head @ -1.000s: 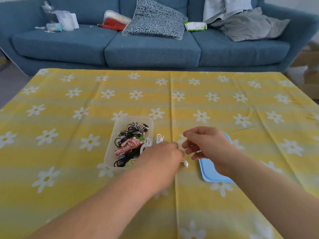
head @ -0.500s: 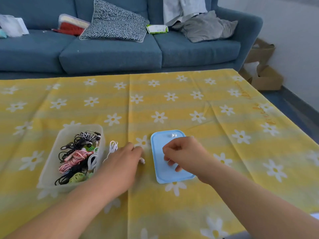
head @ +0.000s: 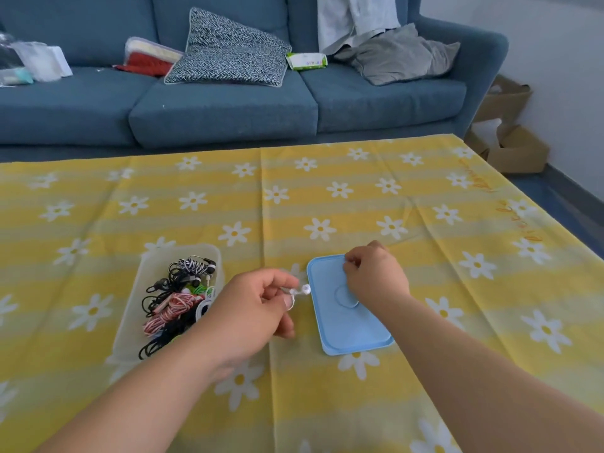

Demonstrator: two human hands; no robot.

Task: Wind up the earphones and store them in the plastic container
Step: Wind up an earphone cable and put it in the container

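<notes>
Now, step in hand: I am reading this as the very start of winding the white earphones (head: 305, 289); the ends are being taken up and no coil is showing yet
left hand (head: 258, 308): it is pinching the cord between thumb and forefinger just beside the blue lid (head: 356, 335), with a white bud or plug poking out toward the lid and a small loop hanging under the thumb
right hand (head: 376, 279): its fingers are curling into a tight pinch over the lid's far left corner; I am taking the pale speck at the fingertips for the other end of the same cord, though it is too small to be sure
white earphones: they are sitting between the two hands and outside the box; the run of cord between the hands is too thin for me to trace
plastic container (head: 129, 318): it is standing open on the yellow daisy cloth (head: 359, 207), just left of the left hand, and is holding several wound sets (head: 170, 308) in black, striped, pink-and-white and green
winding advice: I am calling for one hand to be anchoring one end while the other is laying even loops round the anchoring fingers, under light tension so the thin cord is not kinking, with the tail wrapping round the bundle to lock it
risks I am watching: the cord snagging on the lid's edge, and a loose end tangling with the sets in the box while the bundle is going in; I am aiming for the bare strip along its left side
</notes>
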